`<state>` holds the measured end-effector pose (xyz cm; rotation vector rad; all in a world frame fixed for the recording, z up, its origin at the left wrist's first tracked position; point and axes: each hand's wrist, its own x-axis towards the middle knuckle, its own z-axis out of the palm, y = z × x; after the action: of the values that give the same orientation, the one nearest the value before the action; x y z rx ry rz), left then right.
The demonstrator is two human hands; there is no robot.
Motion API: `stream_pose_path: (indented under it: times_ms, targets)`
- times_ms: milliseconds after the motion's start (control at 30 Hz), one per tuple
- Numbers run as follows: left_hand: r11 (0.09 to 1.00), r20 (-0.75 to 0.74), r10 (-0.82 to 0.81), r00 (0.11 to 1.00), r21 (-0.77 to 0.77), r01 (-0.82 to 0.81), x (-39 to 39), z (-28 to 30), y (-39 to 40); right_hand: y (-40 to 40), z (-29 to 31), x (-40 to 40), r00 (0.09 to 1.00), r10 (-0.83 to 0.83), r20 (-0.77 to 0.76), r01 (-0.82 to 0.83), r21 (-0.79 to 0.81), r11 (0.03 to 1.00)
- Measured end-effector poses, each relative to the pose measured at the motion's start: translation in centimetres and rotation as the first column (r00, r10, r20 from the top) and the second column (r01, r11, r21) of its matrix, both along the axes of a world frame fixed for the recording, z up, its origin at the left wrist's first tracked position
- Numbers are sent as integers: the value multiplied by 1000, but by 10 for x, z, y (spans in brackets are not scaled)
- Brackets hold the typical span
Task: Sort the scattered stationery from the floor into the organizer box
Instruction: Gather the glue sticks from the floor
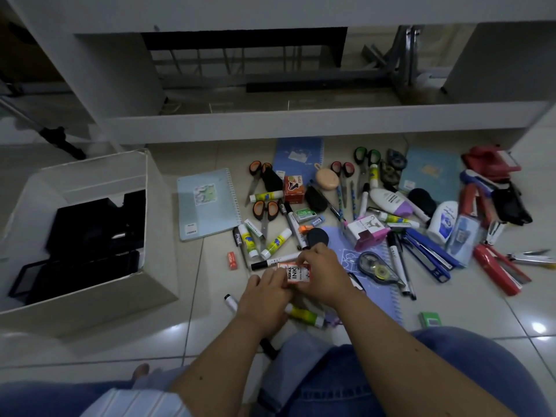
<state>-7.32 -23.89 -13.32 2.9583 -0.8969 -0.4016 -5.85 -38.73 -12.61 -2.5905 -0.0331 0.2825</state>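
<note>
1. While both hands meet over the floor just ahead of the knees, the left hand (264,299) and the right hand (323,273) pinch one small ink box (296,273) between them, fingers curled on its ends.
2. The ink box sits between the two hands, clear of the tiles as far as I can judge, its printed face up and its long axis running roughly away from the person.
3. The box (90,236), an open carton with black trays inside, stands on the floor to the left and slightly ahead of the hands, near but not touching them.
4. The left hand is the nearer one to that carton, so the carry should likely pass to it, moving leftward over the bare tiles.
5. Just under and beside the hands lie a black marker (272,262) and a glue stick (304,314), close enough to be knocked on the way.
6. Farther out, to the right and ahead, the rest of the stationery lies scattered: scissors (264,210), a notebook (207,203), a tape roller (377,269) and staplers (496,269).
</note>
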Motion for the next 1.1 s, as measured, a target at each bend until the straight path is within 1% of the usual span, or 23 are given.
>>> stream_pose_path:
  times_ms: [67, 100, 133, 167, 233, 300, 333, 400, 467, 533, 633, 767, 800, 867, 933, 967, 1100]
  targets:
    - [995, -37, 58, 998, -81, -61, 6, 3, 5, 2, 3, 0, 1000, 31, -4, -31, 45, 999]
    - [978, -73, 105, 992, -175, -116, 10, 4, 7, 4, 5, 0, 999, 46, -10, -45, 86, 995]
    - [932, -135, 156, 979, -307, -191, 15, 6, 9, 7, 7, 0, 998, 56, -24, -52, 135, 990]
    - [854, -231, 203, 951, -434, -288, 19, 8, 12, 9, 9, -1, 997, 62, -38, -54, 176, 983]
    - [661, -421, 247, 873, -585, -470, 27, 15, 16, 12, 11, -2, 995, 86, -45, -75, 206, 976]
    - [475, -561, 274, 781, -627, -617, 33, 24, 18, 15, 12, 0, 993, 114, -26, -106, 206, 973]
    - [408, -607, 271, 747, -630, -660, 35, 27, 17, 16, 13, 2, 994, 112, -21, -105, 220, 970]
    - [307, -670, 261, 695, -625, -718, 42, 29, 15, 20, 17, 8, 997, 77, -18, -68, 289, 955]
    - [184, -747, 254, 614, -586, -789, 50, 26, 14, 25, 22, 17, 1000, 12, -27, -1, 363, 932]
    - [100, -794, 270, 545, -539, -836, 56, 22, 14, 28, 25, 29, 999, -46, -17, 49, 355, 934]
    - [14, -801, 333, 497, -523, -852, 67, 19, 18, 31, 20, 50, 998, -59, -12, 60, 228, 972]
    - [-88, -814, 354, 460, -518, -851, 79, 16, 25, 41, 4, 73, 987, -21, -160, 29, 50, 998]
    - [-96, -821, 352, 450, -510, -855, 83, 14, 27, 46, 0, 78, 982, -13, -188, 11, -11, 1000]
    - [-61, -820, 360, 445, -497, -866, 86, 11, 28, 55, -7, 82, 978, -32, -207, 12, -97, 995]
    - [-22, -815, 378, 439, -482, -876, 90, 8, 31, 64, -14, 86, 980, -78, -185, 60, -104, 993]
    - [-24, -820, 378, 430, -473, -881, 92, 6, 32, 67, -15, 86, 980, -104, -168, 89, -95, 992]
    - [-108, -859, 336, 385, -441, -891, 92, 3, 35, 69, -16, 84, 981, -185, -51, 188, 45, 981]
